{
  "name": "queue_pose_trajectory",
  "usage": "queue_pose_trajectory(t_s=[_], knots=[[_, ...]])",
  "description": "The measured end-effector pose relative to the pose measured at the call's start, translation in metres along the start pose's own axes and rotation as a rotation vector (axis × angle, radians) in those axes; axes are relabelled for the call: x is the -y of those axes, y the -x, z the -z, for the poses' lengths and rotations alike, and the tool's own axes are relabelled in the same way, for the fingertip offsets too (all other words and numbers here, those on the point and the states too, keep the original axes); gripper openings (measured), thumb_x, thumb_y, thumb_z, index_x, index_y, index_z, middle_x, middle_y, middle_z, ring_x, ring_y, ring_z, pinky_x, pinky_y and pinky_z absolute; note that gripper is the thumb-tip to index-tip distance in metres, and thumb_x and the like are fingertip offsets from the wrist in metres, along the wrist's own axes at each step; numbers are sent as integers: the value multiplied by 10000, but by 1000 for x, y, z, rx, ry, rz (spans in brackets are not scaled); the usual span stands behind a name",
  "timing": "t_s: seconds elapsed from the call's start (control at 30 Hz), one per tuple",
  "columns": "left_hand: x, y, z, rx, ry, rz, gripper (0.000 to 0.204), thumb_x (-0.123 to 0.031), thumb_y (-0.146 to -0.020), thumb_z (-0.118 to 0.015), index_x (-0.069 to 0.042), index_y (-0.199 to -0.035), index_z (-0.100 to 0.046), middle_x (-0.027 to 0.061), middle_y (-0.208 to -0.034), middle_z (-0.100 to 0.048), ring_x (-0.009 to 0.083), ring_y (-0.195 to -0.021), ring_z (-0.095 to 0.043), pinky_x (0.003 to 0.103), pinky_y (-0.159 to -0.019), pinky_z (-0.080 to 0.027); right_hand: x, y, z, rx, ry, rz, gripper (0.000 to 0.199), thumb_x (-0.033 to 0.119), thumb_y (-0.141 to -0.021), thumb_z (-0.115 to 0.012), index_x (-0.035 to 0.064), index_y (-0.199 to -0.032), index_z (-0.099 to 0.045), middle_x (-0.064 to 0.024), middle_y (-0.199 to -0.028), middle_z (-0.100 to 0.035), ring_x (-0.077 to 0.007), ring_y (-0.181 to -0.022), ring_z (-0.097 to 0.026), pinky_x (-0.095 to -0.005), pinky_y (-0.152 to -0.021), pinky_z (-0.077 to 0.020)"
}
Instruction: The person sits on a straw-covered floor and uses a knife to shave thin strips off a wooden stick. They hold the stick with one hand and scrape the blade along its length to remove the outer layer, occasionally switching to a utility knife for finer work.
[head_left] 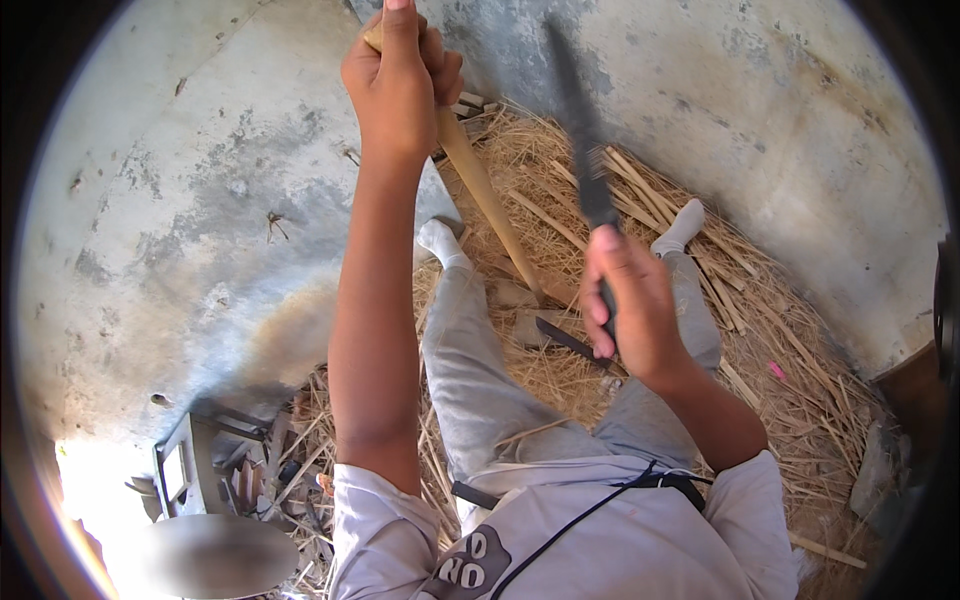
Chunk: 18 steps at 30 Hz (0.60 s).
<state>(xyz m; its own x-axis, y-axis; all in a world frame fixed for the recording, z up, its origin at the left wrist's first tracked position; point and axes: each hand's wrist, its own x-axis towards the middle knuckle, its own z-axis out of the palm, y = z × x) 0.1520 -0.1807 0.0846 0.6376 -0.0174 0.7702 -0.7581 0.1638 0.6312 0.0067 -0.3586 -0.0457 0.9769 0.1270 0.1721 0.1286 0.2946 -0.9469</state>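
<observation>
My left hand (402,85) is raised at the top of the view, wrapped round the upper part of a pale wooden stick (485,195). The stick slants down, and its lower end is near a wooden block (527,327) on the floor between my legs; whether they touch I cannot tell. To the right, my right hand (635,305) grips the handle of a long knife (575,120). Its dark blade points up and away, slightly smeared by motion, apart from the stick. Below, near the right hand, lies a dark flat bar (570,342).
Wood shavings (790,400) and long split strips (640,190) cover the floor around my outstretched legs. Stained walls (200,200) close in at left and right. At lower left stand a metal box (190,460) with wood scraps beside it and a blurred round object (220,555).
</observation>
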Motion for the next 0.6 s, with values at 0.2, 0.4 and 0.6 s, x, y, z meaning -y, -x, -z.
queue_pose_trajectory(t_s=[0.2,0.4,0.6], knots=[[1,-4,-27,-87,419,123,540,-619,-1003,-498,-174,-729,-360,-50,-574,-276,92,-451,-242,266,-421,-219,-44,0,4,19,-63,-101,405,449,-1077,-416,91,-889,-444,-4,-595,-436,-98,-377,-411,-259,-358,-364],[5,-8,-11,-65,198,143,573,-667,-984,-483,-177,-714,-357,-46,-570,-274,92,-428,-228,283,-404,-201,-17,0,2,50,-13,-106,409,463,-1068,-430,96,-890,-440,-4,-589,-439,-93,-381,-415,-256,-356,-363],[10,-10,-22,-49,196,110,597,-707,-940,-523,-171,-724,-374,-54,-580,-282,83,-438,-229,276,-414,-202,-69,-9,-6,-87,-140,251,401,489,-1062,-441,102,-959,-412,26,-573,-428,-72,-383,-413,-246,-355,-361]])
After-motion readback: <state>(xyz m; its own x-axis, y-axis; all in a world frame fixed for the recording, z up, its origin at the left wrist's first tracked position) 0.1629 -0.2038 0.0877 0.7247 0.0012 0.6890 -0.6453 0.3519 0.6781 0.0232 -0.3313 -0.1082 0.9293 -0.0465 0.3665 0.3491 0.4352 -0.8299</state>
